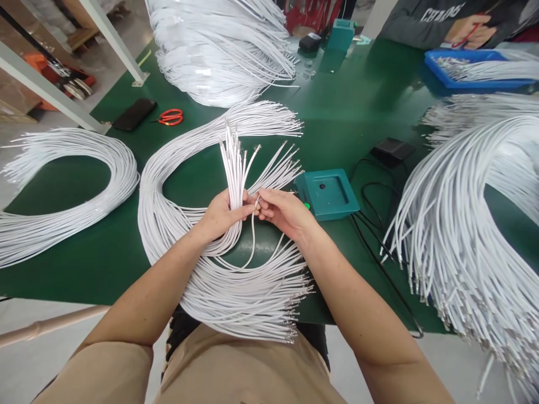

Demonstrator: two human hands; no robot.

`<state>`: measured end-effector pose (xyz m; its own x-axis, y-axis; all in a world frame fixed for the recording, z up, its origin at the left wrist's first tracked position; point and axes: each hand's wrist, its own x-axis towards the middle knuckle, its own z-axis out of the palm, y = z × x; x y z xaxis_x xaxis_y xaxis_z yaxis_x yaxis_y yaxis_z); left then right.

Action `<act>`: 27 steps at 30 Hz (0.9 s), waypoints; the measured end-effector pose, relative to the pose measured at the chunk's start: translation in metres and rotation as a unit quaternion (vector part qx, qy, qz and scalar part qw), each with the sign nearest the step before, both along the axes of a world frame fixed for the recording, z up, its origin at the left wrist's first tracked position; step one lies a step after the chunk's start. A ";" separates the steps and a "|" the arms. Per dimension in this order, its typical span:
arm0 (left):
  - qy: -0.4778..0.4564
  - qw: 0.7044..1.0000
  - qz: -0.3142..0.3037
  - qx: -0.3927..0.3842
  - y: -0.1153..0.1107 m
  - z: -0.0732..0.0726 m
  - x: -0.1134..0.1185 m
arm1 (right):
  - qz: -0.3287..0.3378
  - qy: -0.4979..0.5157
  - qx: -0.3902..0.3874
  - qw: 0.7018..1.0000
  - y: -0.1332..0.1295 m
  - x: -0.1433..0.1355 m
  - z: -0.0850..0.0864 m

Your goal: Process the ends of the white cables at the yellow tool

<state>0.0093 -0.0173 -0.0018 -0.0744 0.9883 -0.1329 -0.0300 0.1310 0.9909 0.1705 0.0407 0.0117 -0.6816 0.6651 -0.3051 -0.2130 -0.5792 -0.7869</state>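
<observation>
The left hand [223,216] grips an upright bunch of white wires [234,168] while the right hand [288,212] pinches a single wire [253,238] near its tip — all above a curved coil of wires [154,207] on the green worktop [357,123]. Just beyond the right hand sits a teal box [324,209]; farther out lie red-handled scissors [171,117] and, near a co-worker's dark sleeve [406,28], a blue tray [484,85].
</observation>
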 end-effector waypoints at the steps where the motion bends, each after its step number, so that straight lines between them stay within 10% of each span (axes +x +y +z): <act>1: 0.000 1.000 0.001 -0.001 0.000 0.000 0.000 | -0.001 0.000 -0.003 1.000 0.000 0.000 0.000; 16: -0.095 0.995 -0.018 0.020 0.002 -0.006 -0.001 | -0.115 -0.189 0.301 0.927 -0.008 -0.002 0.003; 19: -0.136 0.990 -0.019 -0.027 0.002 -0.004 0.000 | -0.131 -0.304 0.477 0.814 -0.012 -0.004 -0.003; 23: -0.188 0.979 -0.025 -0.075 0.005 -0.004 -0.001 | -0.079 -0.422 0.693 0.579 -0.016 -0.004 -0.007; 27: -0.169 0.983 0.002 -0.068 0.009 -0.006 0.000 | -0.028 -0.455 0.748 0.483 -0.006 0.005 -0.001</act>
<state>0.0093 -0.0088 -0.0079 -0.0081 0.9597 -0.2811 -0.3549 0.2600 0.8980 0.1753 0.0343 0.0103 -0.6861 0.6146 0.3893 0.6323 0.7684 -0.0989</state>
